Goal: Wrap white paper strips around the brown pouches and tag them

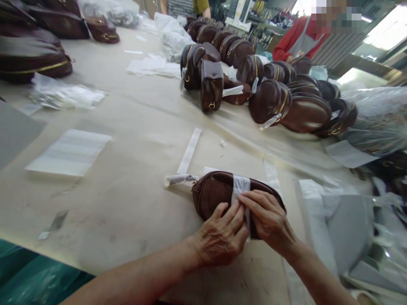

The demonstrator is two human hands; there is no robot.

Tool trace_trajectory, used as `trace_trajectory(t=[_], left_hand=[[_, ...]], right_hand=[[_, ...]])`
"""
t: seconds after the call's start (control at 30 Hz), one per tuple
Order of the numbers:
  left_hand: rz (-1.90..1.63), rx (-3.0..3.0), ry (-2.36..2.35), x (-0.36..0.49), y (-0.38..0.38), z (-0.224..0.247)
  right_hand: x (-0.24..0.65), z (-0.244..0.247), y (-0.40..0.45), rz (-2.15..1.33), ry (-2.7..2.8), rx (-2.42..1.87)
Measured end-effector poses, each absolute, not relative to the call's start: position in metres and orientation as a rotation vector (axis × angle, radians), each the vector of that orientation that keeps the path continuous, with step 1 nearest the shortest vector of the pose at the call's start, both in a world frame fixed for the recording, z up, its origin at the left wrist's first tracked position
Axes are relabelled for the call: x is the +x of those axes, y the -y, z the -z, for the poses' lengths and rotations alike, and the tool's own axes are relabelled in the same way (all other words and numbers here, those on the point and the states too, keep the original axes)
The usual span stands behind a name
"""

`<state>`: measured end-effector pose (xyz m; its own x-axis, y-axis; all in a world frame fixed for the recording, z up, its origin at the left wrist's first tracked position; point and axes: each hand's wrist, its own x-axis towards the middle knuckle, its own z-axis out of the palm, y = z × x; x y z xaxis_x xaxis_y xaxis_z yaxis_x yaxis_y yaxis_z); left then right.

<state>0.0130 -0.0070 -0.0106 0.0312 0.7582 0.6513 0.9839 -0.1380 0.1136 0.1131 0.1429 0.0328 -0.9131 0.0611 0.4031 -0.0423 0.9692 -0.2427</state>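
A dark brown leather bag (216,189) lies on its side on the table in front of me. Around its middle runs a thin white wrapping strip (241,183). My left hand (224,233) rests on the near side of the bag, its fingers bent and pressed onto the strip. From the right, my right hand (269,216) lies over the bag with its fingers together, the tips on the same strip and touching the left fingertips. A plastic-wrapped zipper pull (181,179) sticks out from the bag's left end. Both palms are hidden.
Several finished brown bags (270,101) stand in rows farther back. A narrow white strip (190,150) and a white sheet (68,152) lie on the table. Clear plastic wrapping (378,118) is heaped at the right. A person in red sleeves (286,44) handles a bag across the table.
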Motion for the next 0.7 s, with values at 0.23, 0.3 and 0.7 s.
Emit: trace_trajectory(t=[0.23, 0.3, 0.7], left_hand=[[0.991, -1.951, 1.673, 0.012, 0.008, 0.015], [1.016, -1.945, 1.656, 0.013, 0.008, 0.015], [0.995, -1.913, 1.677, 0.017, 0.011, 0.014]], right_hand=[[0.118, -0.022, -0.132, -0.103, 2.719, 0.102], [0.120, -0.024, -0.129, -0.147, 2.705, 0.146], [0.126, -0.016, -0.118, -0.337, 2.613, -0.037]])
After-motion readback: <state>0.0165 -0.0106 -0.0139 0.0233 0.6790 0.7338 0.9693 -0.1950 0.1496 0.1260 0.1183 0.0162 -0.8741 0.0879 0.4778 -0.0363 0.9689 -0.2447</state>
